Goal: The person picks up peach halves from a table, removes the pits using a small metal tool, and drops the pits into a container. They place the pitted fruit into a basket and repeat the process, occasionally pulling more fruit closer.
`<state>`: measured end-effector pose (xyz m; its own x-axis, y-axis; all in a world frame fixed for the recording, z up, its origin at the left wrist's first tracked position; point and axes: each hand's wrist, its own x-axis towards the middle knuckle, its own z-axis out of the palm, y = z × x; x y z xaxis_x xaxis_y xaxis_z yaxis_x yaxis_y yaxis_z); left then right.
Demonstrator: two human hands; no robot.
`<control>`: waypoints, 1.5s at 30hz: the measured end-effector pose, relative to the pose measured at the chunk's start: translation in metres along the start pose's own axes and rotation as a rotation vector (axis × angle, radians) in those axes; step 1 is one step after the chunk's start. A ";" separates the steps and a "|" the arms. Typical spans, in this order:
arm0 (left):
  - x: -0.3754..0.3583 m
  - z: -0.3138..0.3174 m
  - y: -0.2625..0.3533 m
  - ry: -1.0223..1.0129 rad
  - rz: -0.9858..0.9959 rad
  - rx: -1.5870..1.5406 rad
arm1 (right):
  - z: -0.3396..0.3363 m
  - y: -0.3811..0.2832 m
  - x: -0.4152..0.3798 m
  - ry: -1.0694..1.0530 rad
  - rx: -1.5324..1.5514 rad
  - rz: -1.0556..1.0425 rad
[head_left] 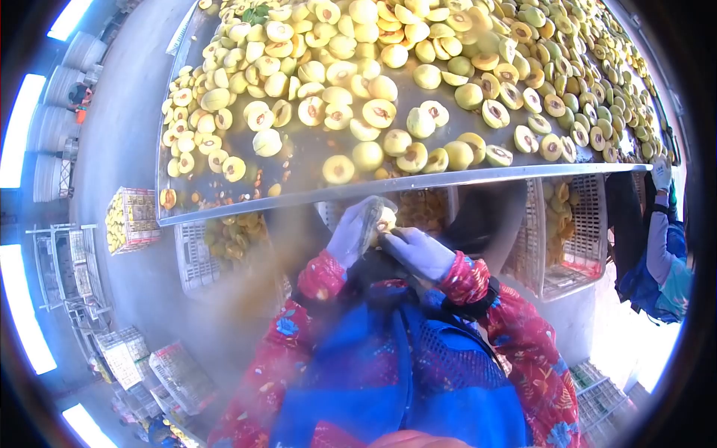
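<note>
Just below the metal table's front edge, my left hand [357,228], in a pale glove with dark, stained fingers, is closed around a peach half [386,219]. My right hand [423,252], gloved in pale lavender with darkened fingertips, comes in from the right, its fingers curled and closed right against that fruit. Whether a small tool sits in the right hand's grip cannot be made out. On the table above lie many halved yellow peaches [379,112], several with brown pits or hollows showing.
The metal table's raised rim [418,181] runs across in front of me. Beneath it stand crates holding fruit pieces, one at left [196,257] and one at right [586,250]. A fruit-filled crate [138,216] rests on the floor. Another person's gloved hand [662,173] touches the table's right end.
</note>
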<state>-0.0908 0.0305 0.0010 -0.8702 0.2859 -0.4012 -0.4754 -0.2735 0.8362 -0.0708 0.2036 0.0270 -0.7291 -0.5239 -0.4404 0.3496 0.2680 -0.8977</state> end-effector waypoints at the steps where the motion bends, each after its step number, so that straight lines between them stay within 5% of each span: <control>1: 0.000 -0.002 -0.002 0.006 0.005 0.040 | 0.002 0.005 0.002 0.070 -0.215 -0.111; 2: -0.001 -0.002 -0.002 0.014 0.013 0.078 | 0.005 0.009 0.003 0.142 -0.372 -0.241; 6: -0.004 -0.002 -0.001 0.056 0.072 0.264 | 0.011 -0.008 -0.005 0.192 -0.678 -0.182; 9: -0.003 -0.011 -0.002 0.079 -0.095 0.163 | 0.008 -0.019 -0.007 0.200 -0.875 -0.203; 11: -0.012 -0.046 -0.019 0.196 -0.032 0.435 | 0.003 -0.016 -0.005 0.205 -0.989 -0.174; 13: -0.037 -0.038 0.031 0.415 -0.001 0.750 | -0.009 -0.001 -0.003 0.242 -0.731 -0.135; 15: -0.069 -0.023 0.094 0.692 -0.207 1.025 | -0.017 0.024 -0.002 0.257 -0.341 -0.196; 17: -0.077 -0.089 0.054 1.181 -0.035 1.696 | -0.024 -0.004 -0.012 0.064 0.193 0.129; 19: -0.073 -0.087 0.081 1.052 0.099 1.776 | -0.025 -0.010 -0.010 -0.036 0.560 0.411; 20: -0.064 -0.072 0.097 0.972 0.078 1.705 | -0.024 0.012 -0.006 -0.125 0.667 0.288; 24: 0.016 -0.052 0.089 0.688 0.044 1.752 | -0.022 0.004 -0.006 -0.059 0.389 0.225; 26: 0.047 -0.052 0.078 0.384 0.021 1.674 | -0.021 -0.006 -0.014 0.013 0.341 0.196; 28: 0.063 -0.055 0.075 0.319 0.064 1.387 | -0.022 -0.003 -0.017 0.038 0.393 0.240; 30: 0.058 -0.041 0.083 0.359 0.123 1.256 | -0.019 -0.004 -0.023 0.150 -0.018 -0.142; 33: 0.041 -0.044 0.073 0.355 0.283 0.759 | -0.011 -0.028 -0.024 0.249 -0.100 -0.162; 34: 0.035 -0.040 0.072 0.245 0.285 0.310 | -0.007 -0.034 -0.023 0.296 -0.142 -0.219; 38: -0.003 -0.026 0.065 0.286 0.014 -0.076 | 0.006 -0.049 -0.014 0.418 -0.388 -0.385; 41: -0.006 -0.050 0.021 0.062 0.441 0.916 | 0.008 -0.059 -0.018 0.455 -0.548 -0.392; 45: -0.020 -0.017 0.019 0.191 0.224 0.515 | 0.010 -0.054 -0.020 0.474 -0.563 -0.382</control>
<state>-0.0847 0.0042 0.0186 -0.9726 0.0892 -0.2147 -0.1954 0.1867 0.9628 -0.0694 0.1915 0.0839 -0.9525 -0.2987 0.0587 -0.2277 0.5710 -0.7887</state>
